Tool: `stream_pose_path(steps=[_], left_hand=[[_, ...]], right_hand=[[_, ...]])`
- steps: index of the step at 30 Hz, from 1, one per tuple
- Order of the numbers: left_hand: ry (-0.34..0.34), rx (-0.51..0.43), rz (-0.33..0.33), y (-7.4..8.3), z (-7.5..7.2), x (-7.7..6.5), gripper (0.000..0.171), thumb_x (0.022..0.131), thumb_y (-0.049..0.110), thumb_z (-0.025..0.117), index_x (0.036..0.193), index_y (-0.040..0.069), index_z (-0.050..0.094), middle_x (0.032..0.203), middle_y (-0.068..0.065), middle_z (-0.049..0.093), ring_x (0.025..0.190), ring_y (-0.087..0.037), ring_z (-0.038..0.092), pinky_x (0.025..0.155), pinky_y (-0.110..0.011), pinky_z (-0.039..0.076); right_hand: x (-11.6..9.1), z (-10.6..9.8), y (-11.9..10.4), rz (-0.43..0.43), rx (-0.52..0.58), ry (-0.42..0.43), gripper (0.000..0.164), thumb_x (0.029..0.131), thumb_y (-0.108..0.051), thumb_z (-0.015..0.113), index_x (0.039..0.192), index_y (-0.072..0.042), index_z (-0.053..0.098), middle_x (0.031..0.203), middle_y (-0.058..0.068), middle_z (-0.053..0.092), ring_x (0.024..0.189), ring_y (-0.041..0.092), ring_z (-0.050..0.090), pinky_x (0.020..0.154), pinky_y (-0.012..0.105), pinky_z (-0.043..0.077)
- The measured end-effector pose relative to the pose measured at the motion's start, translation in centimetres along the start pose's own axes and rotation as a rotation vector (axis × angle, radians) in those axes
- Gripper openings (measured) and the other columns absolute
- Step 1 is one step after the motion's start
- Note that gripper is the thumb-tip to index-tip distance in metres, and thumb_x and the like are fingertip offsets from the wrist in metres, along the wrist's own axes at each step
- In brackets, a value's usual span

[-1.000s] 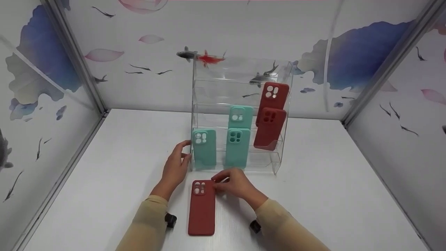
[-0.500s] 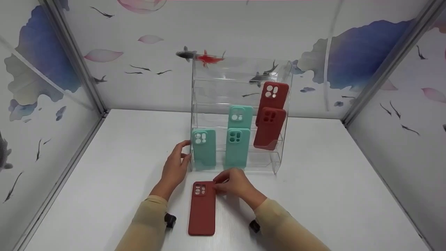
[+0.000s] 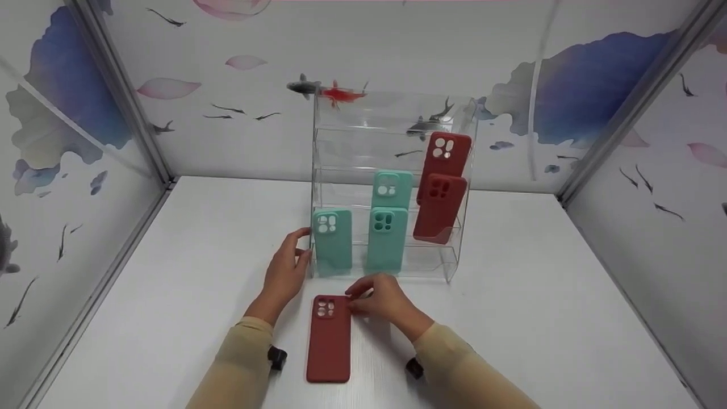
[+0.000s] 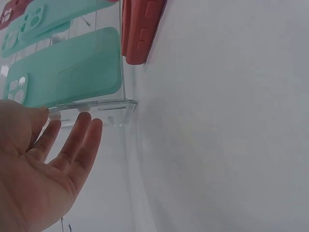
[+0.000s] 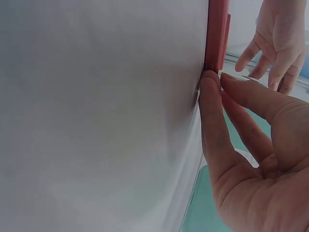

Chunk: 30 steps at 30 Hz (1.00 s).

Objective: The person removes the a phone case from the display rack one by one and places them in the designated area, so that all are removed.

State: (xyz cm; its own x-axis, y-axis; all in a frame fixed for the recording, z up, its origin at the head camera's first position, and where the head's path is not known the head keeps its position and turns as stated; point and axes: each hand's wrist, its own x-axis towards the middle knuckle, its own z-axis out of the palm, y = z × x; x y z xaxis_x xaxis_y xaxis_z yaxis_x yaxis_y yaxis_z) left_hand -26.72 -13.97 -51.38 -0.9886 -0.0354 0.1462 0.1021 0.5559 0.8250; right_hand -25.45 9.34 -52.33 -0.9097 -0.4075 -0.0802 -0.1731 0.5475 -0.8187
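That red phone case (image 3: 329,349) on the table (image 3: 511,318) looks super light, and I'd guess soft rubbery stuff: bendy, kinda grippy, pretty hard to break. Downside is a one-corner hold might let the far end droop or swing, so I'd pinch it by the long sides, or by the top edge clear of the camera cutout (image 3: 325,307), which sits near its 11 o'clock corner.

Clock-wise (12 is straight away from the person), it lies flat or close to it, long way toward 12, with the clear rack (image 3: 423,264) off at 1. From the right hand (image 3: 380,298) it's at about 8, and thumb and finger are pinching its 1 o'clock corner. From the left hand (image 3: 287,271) it's at about 5, well apart. That one's fingers are loose, tips against the rack's 9 o'clock side; can't tell if they're pressing hard.
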Motion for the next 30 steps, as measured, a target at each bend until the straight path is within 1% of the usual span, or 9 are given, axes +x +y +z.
stream_pose_path(steps=[5,11,14,17,19,22,28,30], left_hand=[[0.0,0.003,-0.001,0.0,-0.2,0.1,0.047,0.109,0.02,0.052,0.155,0.02,0.04,0.158,0.001,0.048,0.122,-0.022,0.064,0.1,-0.046,0.053],[0.01,0.006,0.014,-0.1,-0.2,0.0,0.048,0.109,0.019,0.052,0.155,0.02,0.04,0.159,0.0,0.048,0.122,-0.023,0.064,0.101,-0.047,0.053],[0.013,0.005,0.024,-0.2,-0.1,0.0,0.048,0.109,0.018,0.053,0.155,0.019,0.04,0.159,-0.001,0.048,0.123,-0.024,0.064,0.101,-0.048,0.053],[0.008,0.002,0.015,-0.1,-0.2,0.1,0.048,0.109,0.019,0.052,0.155,0.02,0.04,0.159,0.0,0.048,0.123,-0.024,0.064,0.101,-0.048,0.053],[0.007,-0.005,0.007,0.0,-0.3,0.2,0.047,0.109,0.02,0.052,0.155,0.02,0.04,0.158,0.001,0.048,0.123,-0.023,0.064,0.101,-0.047,0.052],[-0.001,-0.024,0.0,0.1,-0.2,0.4,0.047,0.11,0.019,0.052,0.155,0.021,0.04,0.158,0.001,0.048,0.124,-0.023,0.063,0.102,-0.046,0.053],[-0.017,-0.057,-0.02,0.1,0.0,0.2,0.047,0.11,0.017,0.051,0.155,0.021,0.039,0.158,0.002,0.047,0.122,-0.023,0.062,0.099,-0.044,0.054],[-0.017,-0.057,-0.022,0.1,-0.1,0.2,0.047,0.11,0.016,0.051,0.155,0.021,0.039,0.158,0.002,0.047,0.122,-0.022,0.062,0.1,-0.044,0.054]], right_hand=[[0.1,0.0,-0.2,0.005,-0.009,-0.012,0.015,0.085,-0.006,0.083,0.099,-0.01,0.083,0.095,0.006,0.079,0.075,0.01,0.07,0.065,0.026,0.058],[0.0,0.0,-0.2,-0.009,-0.041,-0.012,0.016,0.085,-0.007,0.083,0.1,-0.011,0.082,0.094,0.004,0.079,0.077,0.009,0.069,0.067,0.026,0.057],[-0.1,-0.2,-0.2,-0.008,-0.027,-0.013,0.016,0.085,-0.007,0.083,0.101,-0.01,0.082,0.093,0.003,0.078,0.075,0.01,0.069,0.069,0.026,0.058],[-0.1,-0.6,-0.1,-0.016,-0.007,-0.005,0.015,0.086,-0.008,0.082,0.101,-0.008,0.081,0.092,0.004,0.077,0.073,0.011,0.071,0.069,0.028,0.059],[-0.1,-1.1,-0.1,-0.029,-0.01,0.01,0.015,0.087,-0.008,0.081,0.102,-0.007,0.081,0.093,0.005,0.078,0.073,0.012,0.072,0.069,0.028,0.06],[-0.2,-1.9,-0.4,-0.046,-0.045,0.046,0.015,0.088,-0.01,0.081,0.103,-0.007,0.081,0.094,0.004,0.079,0.077,0.015,0.072,0.071,0.029,0.059],[-1.1,-3.3,-1.8,-0.074,-0.119,0.112,0.015,0.091,-0.01,0.078,0.106,-0.01,0.081,0.099,0.0,0.078,0.087,0.018,0.072,0.074,0.033,0.059],[-1.3,-3.8,-2.3,-0.09,-0.159,0.154,0.015,0.091,-0.01,0.077,0.106,-0.011,0.081,0.099,-0.002,0.078,0.087,0.017,0.072,0.075,0.033,0.06]])
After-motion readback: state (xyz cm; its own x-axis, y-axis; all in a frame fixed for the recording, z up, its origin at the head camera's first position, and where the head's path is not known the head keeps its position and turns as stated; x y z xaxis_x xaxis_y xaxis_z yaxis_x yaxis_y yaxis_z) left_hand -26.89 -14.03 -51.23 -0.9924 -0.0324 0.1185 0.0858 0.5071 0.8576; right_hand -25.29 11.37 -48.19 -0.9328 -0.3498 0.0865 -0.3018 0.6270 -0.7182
